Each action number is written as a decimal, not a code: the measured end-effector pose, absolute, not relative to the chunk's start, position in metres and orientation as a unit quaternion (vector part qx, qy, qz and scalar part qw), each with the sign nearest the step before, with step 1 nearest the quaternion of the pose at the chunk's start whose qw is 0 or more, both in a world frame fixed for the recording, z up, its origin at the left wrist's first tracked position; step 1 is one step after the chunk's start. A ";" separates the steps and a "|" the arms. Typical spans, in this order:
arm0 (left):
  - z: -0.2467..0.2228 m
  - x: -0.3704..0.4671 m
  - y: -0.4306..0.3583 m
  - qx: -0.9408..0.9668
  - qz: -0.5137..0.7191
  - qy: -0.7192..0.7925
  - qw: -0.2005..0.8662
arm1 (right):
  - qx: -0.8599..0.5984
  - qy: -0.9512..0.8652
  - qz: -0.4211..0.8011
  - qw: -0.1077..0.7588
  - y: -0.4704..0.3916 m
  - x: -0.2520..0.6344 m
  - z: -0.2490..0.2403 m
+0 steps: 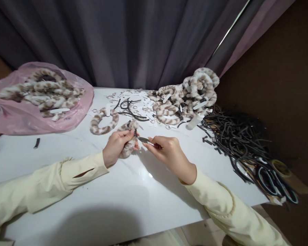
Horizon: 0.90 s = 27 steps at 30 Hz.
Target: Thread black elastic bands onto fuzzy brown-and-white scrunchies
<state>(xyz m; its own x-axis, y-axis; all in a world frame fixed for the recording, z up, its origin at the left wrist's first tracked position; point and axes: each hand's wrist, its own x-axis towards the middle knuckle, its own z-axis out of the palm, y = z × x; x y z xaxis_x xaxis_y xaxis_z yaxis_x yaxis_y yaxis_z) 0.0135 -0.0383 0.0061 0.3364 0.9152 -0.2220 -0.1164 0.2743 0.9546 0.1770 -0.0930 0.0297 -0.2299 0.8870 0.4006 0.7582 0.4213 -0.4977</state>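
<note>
My left hand (118,145) is closed around a furry brown-and-white ring (128,148) just above the table. A short black piece (135,132) shows on the ring by my left thumb. My right hand (166,150) pinches a small dark pointed tool (143,139), whose tip reaches the ring close to my left fingers. The tool's exact kind cannot be made out, as my fingers cover its rear part. Behind my left hand lies another furry ring (94,127) with a white tag.
A pink plastic bag (79,121) full of furry pieces stands on the left. Farther back are black cords (129,109), metal clasps and a heap of furry rings (202,85). A white bottle (195,120), tangled black cords (236,140) and scissors (267,181) lie rightward.
</note>
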 end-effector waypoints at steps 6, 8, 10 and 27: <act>0.006 0.014 -0.039 0.444 0.387 0.432 0.683 | -0.521 -0.778 0.094 0.339 -0.092 0.177 0.028; 0.006 0.014 -0.039 0.439 0.386 0.434 0.685 | -0.520 -0.778 0.088 0.342 -0.092 0.177 0.027; 0.006 0.014 -0.039 0.435 0.385 0.438 0.686 | -0.519 -0.779 0.083 0.343 -0.092 0.177 0.027; 0.007 0.014 -0.039 0.416 0.385 0.430 0.703 | -0.505 -0.804 0.082 0.304 -0.090 0.176 0.025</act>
<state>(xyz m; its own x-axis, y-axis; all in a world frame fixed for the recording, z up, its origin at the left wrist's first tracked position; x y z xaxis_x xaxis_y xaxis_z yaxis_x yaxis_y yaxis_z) 0.0144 -0.0386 0.0069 0.3337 0.8984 -0.2855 -0.1831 0.3588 0.9153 0.1764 -0.0895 0.0248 -0.3062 0.8613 0.4055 0.7612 0.4773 -0.4389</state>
